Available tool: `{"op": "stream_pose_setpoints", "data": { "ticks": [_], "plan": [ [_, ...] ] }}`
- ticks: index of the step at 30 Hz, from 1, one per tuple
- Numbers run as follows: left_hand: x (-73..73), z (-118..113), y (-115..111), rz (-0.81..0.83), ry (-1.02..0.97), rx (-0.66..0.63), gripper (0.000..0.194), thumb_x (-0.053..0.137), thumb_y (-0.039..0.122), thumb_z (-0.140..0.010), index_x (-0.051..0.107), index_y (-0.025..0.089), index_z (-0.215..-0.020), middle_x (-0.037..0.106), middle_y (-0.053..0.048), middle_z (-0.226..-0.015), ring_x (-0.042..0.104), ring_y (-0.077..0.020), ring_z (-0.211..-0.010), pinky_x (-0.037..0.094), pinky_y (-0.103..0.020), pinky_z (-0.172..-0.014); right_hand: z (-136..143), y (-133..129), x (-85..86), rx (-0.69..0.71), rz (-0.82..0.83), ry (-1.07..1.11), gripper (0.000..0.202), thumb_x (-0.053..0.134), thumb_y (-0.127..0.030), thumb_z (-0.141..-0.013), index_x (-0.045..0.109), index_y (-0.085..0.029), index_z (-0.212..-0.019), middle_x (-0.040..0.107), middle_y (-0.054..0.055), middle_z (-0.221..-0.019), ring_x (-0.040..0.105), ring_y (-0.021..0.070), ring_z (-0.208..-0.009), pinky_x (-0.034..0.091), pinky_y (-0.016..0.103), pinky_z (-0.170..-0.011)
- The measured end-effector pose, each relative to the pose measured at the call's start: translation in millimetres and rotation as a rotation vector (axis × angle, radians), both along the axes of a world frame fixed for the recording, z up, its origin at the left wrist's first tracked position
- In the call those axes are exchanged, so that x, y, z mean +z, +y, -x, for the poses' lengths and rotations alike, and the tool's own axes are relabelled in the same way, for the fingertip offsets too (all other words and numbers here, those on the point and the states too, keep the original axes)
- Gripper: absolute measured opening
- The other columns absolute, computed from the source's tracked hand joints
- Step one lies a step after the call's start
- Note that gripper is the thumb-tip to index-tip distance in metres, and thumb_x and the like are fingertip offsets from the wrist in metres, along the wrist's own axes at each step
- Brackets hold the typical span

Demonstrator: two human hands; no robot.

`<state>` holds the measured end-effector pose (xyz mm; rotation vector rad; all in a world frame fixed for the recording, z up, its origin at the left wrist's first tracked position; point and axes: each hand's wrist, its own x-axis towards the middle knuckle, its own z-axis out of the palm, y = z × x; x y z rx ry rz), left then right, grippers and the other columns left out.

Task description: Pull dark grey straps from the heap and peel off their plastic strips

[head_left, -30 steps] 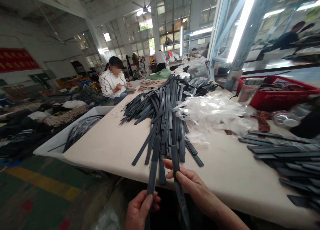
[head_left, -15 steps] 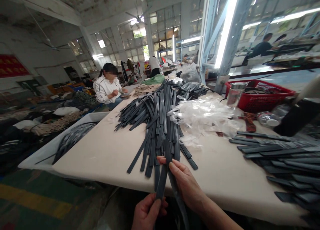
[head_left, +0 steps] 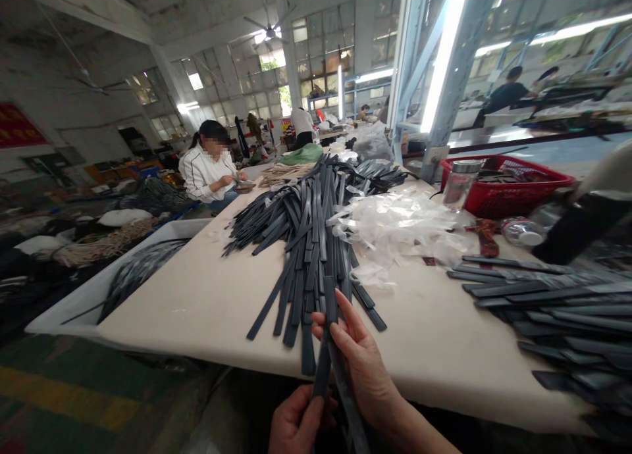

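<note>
- We are sitting at the table [head_left: 207, 302], where the pile [head_left: 311, 230] of dark strips is lying just beyond our hands, beside clear bags [head_left: 399, 227].
- We are holding two strips [head_left: 330, 349] over the near edge; they are looking light, thin, bendy and smooth, so we are judging a pinch near the ends best.
- Our right hand [head_left: 363, 365] is closing on the upper part.
- Our left hand [head_left: 296, 424] is clamping the lower part.
</note>
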<state>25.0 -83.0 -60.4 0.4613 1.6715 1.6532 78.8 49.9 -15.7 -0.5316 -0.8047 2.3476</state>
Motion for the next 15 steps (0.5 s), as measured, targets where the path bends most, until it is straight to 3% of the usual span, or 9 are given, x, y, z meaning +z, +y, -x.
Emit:
{"op": "stream_pose_setpoints", "data": {
  "ticks": [6,9,12,15],
  "plan": [
    [-0.7,-1,-4,0.021,0.055,-0.094,0.044,0.069,0.059,-0.075,0.076,0.017,-0.084,0.072,-0.005,-0.074,0.060,-0.0180,-0.067,0.048,-0.027,-0.067,-1,8,7.3,0.045,-0.091,-0.003,0.038,0.080,-0.047,-0.076,0.067,-0.019,-0.097,0.067,0.000,-0.073,0.061,0.0131,-0.065,0.046,0.019,-0.052],
    [0.4,-1,-5,0.032,0.057,-0.138,0.042,0.067,0.057,-0.078,0.075,0.017,-0.089,0.074,-0.006,-0.079,0.063,-0.0185,-0.070,0.049,-0.027,-0.069,-2,16,14.6,0.068,-0.119,-0.009,0.035,0.080,-0.047,-0.076,0.066,-0.018,-0.089,0.070,0.001,-0.075,0.058,0.0112,-0.058,0.044,0.020,-0.052],
    [4.6,-2,-5,0.056,0.081,-0.155,0.041,0.066,0.056,-0.080,0.076,0.017,-0.089,0.075,-0.007,-0.081,0.064,-0.0194,-0.074,0.050,-0.027,-0.072,-6,24,25.2,0.027,-0.203,0.024,0.031,0.079,-0.045,-0.077,0.068,-0.019,-0.089,0.073,0.002,-0.083,0.066,0.0160,-0.079,0.051,0.025,-0.072],
    [8.6,-6,-5,0.075,0.100,-0.195,0.041,0.066,0.056,-0.080,0.077,0.017,-0.085,0.074,-0.008,-0.080,0.064,-0.0198,-0.074,0.049,-0.027,-0.072,-12,36,36.9,-0.075,-0.308,0.057,0.024,0.075,-0.044,-0.081,0.069,-0.022,-0.087,0.074,0.001,-0.083,0.065,0.0206,-0.102,0.048,0.032,-0.092]
  ]
}}
